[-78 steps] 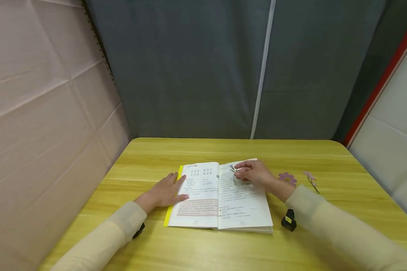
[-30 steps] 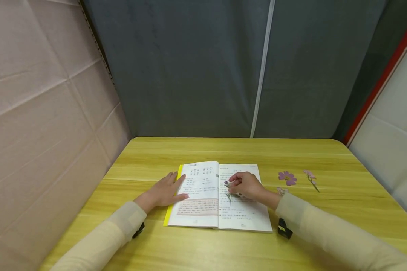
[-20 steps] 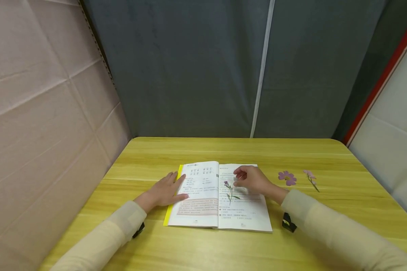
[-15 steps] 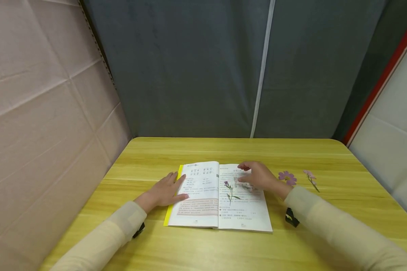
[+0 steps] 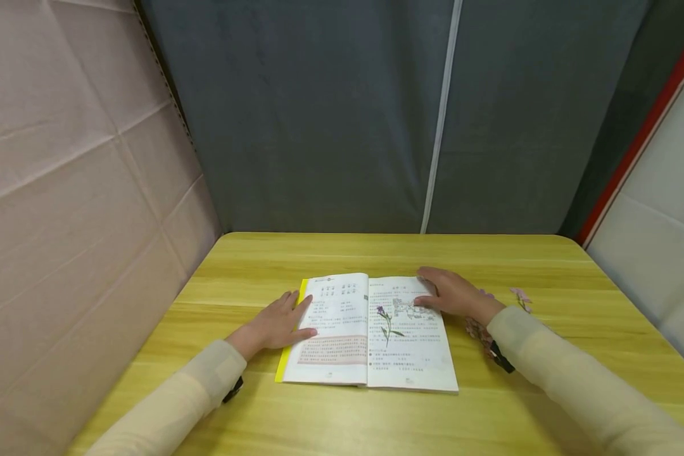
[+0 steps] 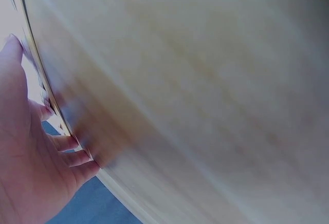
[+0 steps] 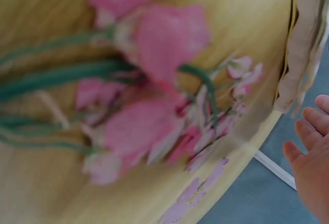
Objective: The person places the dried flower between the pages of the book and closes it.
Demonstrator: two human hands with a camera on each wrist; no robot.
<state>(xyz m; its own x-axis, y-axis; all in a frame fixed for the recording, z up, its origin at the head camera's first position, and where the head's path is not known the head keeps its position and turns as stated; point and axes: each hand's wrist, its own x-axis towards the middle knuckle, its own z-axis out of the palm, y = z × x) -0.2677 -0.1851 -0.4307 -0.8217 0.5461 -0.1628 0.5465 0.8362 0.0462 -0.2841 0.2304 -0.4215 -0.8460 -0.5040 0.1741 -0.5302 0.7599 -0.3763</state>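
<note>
An open book (image 5: 337, 311) lies on the table, its yellow cover edge showing at the left. My left hand (image 5: 275, 322) rests on the left page's outer edge with fingers spread. On the right page lies a small pressed flower (image 5: 386, 324) with purple bloom, thin stem and green leaves. Over that page's right edge is my right hand (image 5: 455, 294), fingers extended, holding nothing visible. In the right wrist view this hand (image 7: 314, 154) appears at the right side. Pink flowers (image 7: 141, 131) lie below that wrist, large and blurred in this view.
Beyond the right wrist lies a pale pink sprig (image 5: 521, 296), partly behind the sleeve. A flat purple flower (image 7: 193, 196) shows in the right wrist view; the arm mostly covers it in the head view. The wooden table (image 5: 319, 418) meets a dark curtain (image 5: 319, 126) behind.
My right hand set the purple flower down on the right page, let go, and moved up and right to the page's outer edge. The left hand has stayed in place.
</note>
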